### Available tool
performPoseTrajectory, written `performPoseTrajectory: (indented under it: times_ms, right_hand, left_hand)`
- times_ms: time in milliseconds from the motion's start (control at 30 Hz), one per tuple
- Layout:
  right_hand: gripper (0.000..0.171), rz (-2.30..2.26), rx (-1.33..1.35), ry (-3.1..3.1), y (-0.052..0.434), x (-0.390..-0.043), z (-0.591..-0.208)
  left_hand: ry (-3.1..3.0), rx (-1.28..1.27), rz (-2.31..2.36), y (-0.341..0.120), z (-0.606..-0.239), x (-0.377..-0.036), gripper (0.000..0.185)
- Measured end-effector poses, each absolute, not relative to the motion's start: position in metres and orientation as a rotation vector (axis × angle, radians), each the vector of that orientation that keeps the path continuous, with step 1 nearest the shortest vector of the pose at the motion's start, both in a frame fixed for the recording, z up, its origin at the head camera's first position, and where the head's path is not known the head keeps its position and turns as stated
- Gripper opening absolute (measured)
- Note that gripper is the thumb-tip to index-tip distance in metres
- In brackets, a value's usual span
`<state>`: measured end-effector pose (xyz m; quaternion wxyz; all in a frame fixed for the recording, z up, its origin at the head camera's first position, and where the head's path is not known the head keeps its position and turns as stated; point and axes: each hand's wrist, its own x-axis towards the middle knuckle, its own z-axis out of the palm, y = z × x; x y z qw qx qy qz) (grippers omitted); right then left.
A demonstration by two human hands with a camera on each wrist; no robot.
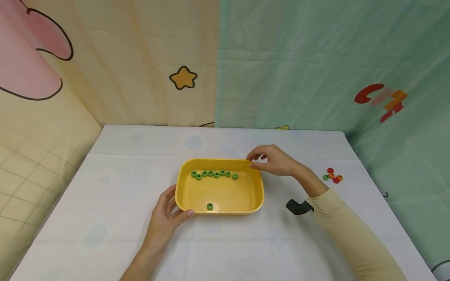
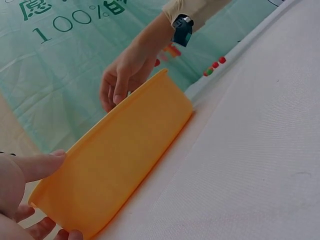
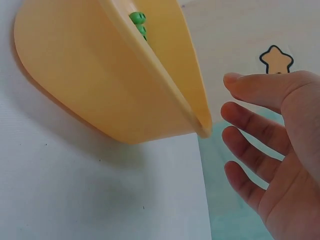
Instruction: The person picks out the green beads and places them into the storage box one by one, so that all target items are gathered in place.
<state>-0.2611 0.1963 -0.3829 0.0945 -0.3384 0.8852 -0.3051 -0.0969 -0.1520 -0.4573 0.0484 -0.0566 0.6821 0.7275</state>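
A yellow tray (image 1: 228,197) sits on the table in front of me. Several green beads (image 1: 216,175) lie in an uneven row toward its far side, and a single green bead (image 1: 209,206) is by the near wall. My left hand (image 1: 165,218) holds the near left corner, thumb (image 2: 42,166) at the front edge and fingers round the side. Over the far right corner hovers my right hand (image 1: 272,160), its fingers loosely bent. In the right wrist view that hand (image 3: 280,150) holds nothing, and its fingertips appear apart from the tray wall (image 3: 95,75).
To the right on the white-covered table (image 1: 105,218) is a small group of red, orange and green beads (image 1: 331,175). A black strap piece (image 1: 299,207) sticks out at the right sleeve. Printed curtains (image 1: 147,58) hang behind the table and at its sides.
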Motion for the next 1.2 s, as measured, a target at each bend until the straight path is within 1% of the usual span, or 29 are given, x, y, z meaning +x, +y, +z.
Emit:
performPoseTrajectory:
  times_ms: [533, 700, 900, 1200]
  right_hand:
    - [0.025, -0.963, -0.869, 2.676, 0.239, -0.255, -0.385]
    - [0.025, -0.969, -0.798, 2.704, 0.255, -0.260, -0.386]
    - [0.026, -0.935, -0.591, 2.785, 0.292, -0.260, -0.387]
    - [0.036, -0.908, -0.413, 2.758, 0.354, -0.249, -0.392]
  left_hand:
    - [2.072, -0.152, 2.218, -0.154, -0.454, -0.098, 0.090]
    - [2.085, -0.173, 2.224, -0.157, -0.454, -0.096, 0.090]
    - [2.069, -0.154, 2.241, -0.156, -0.455, -0.097, 0.089]
    - [2.070, -0.161, 2.220, -0.152, -0.454, -0.098, 0.090]
